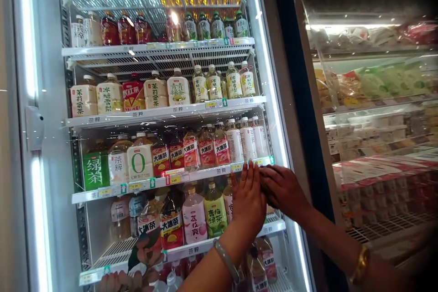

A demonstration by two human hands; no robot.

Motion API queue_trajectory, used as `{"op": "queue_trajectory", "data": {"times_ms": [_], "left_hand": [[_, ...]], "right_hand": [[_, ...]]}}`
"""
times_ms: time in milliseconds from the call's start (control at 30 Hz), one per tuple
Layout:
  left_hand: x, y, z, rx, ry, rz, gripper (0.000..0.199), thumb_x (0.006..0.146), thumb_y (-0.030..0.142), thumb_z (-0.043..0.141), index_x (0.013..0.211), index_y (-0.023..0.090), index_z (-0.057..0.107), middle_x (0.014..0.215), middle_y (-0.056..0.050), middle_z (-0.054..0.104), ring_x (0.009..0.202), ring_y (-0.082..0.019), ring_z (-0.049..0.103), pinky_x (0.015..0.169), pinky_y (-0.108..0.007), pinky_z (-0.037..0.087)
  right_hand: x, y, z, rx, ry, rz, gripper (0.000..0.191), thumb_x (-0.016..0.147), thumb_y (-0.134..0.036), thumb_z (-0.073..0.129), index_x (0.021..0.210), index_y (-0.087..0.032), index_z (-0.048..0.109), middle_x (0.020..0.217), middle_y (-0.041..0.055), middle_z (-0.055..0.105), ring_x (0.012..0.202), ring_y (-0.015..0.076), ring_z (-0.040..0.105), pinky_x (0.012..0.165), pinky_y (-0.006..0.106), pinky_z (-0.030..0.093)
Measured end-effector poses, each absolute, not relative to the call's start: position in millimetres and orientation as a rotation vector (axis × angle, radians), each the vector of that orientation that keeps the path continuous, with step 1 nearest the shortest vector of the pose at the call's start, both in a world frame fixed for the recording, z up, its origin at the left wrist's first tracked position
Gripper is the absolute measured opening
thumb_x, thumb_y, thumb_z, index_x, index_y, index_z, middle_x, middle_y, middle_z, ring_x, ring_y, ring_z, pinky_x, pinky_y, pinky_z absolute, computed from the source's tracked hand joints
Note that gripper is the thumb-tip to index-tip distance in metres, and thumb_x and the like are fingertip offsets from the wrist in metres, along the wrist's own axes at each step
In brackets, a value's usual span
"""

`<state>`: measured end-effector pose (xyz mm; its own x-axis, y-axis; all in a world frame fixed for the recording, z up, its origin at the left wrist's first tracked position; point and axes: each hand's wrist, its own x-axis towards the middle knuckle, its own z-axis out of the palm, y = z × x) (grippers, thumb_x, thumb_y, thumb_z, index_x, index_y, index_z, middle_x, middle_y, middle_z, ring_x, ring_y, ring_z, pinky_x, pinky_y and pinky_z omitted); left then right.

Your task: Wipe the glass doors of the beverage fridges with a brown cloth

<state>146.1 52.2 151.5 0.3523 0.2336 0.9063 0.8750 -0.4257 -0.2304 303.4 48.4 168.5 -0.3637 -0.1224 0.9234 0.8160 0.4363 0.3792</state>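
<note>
My left hand [248, 196], with a pale bangle at its wrist, is raised against the glass door of a lit drinks cooler. Its fingers point up, stretched out, near a shelf edge [205, 173] with price tags. My right hand [284, 189], with a gold bracelet [361, 264] on its wrist, is just beside it, its fingers extended to the left and meeting the left hand's side. Neither hand holds anything visible. Behind the glass stand a pink bottle [194, 216], a yellow-green bottle [215, 210] and red-labelled bottles [206, 147].
Several shelves of bottled tea fill the cooler, whose bright light strip [270, 73] runs down its right side. A door lock [34, 127] sits at the left. On the right, another chilled display [379, 105] holds packaged food. Faint reflections show on the glass.
</note>
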Motion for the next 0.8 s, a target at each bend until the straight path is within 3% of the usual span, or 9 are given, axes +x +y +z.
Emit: {"op": "queue_trajectory", "data": {"times_ms": [233,333,467,600,667,800], "left_hand": [[172,65,252,-1.859,-1.06,-1.223,0.068,0.097,0.014,0.037,0.163,0.014,0.026,0.169,-0.01,0.03,0.16,-0.023,0.019,0.131,-0.056,-0.001],[177,58,251,-1.873,-1.117,-1.145,0.064,0.1,0.018,0.035,0.162,0.008,0.026,0.17,-0.012,0.027,0.16,-0.025,0.016,0.131,-0.058,0.004],[173,54,216,-1.906,-1.116,-0.938,0.063,0.102,0.02,0.031,0.163,0.009,0.023,0.171,-0.009,0.021,0.161,-0.025,0.012,0.13,-0.061,0.012],[169,59,207,-1.85,-1.117,-0.889,0.063,0.103,0.025,0.033,0.164,0.014,0.021,0.172,-0.007,0.014,0.161,-0.025,0.006,0.129,-0.062,0.016],[167,60,217,-1.853,-1.107,-0.875,0.063,0.104,0.029,0.033,0.164,0.014,0.022,0.172,-0.006,0.012,0.161,-0.027,0.007,0.129,-0.064,0.014],[160,59,255,-1.908,-0.974,-0.815,0.061,0.105,0.034,0.031,0.163,0.015,0.025,0.172,-0.004,0.014,0.162,-0.024,0.006,0.131,-0.06,0.008]], "right_hand": [[317,76,299,-0.763,-1.476,-1.1,0.018,0.091,-0.026,0.065,0.107,-0.02,0.07,0.125,0.0074,0.071,0.116,0.0286,0.057,0.095,0.045,0.045],[317,75,283,-0.753,-1.485,-1.102,0.024,0.095,-0.025,0.061,0.117,-0.021,0.068,0.133,0.0075,0.068,0.124,0.0285,0.055,0.102,0.046,0.043],[320,66,210,-0.713,-1.546,-1.145,0.045,0.094,-0.022,0.06,0.139,-0.021,0.057,0.139,0.0089,0.065,0.134,0.0288,0.05,0.113,0.049,0.041],[332,63,167,-0.7,-1.711,-1.192,0.066,0.09,-0.031,0.06,0.152,-0.014,0.044,0.153,0.0161,0.053,0.149,0.038,0.036,0.121,0.065,0.03],[345,66,169,-0.652,-1.763,-1.255,0.07,0.09,-0.035,0.061,0.153,-0.013,0.042,0.155,0.0174,0.051,0.152,0.0388,0.033,0.121,0.066,0.03],[367,78,225,-0.527,-1.84,-1.457,0.06,0.094,-0.032,0.062,0.151,-0.02,0.047,0.153,0.0112,0.055,0.147,0.0314,0.042,0.119,0.053,0.037]]}}
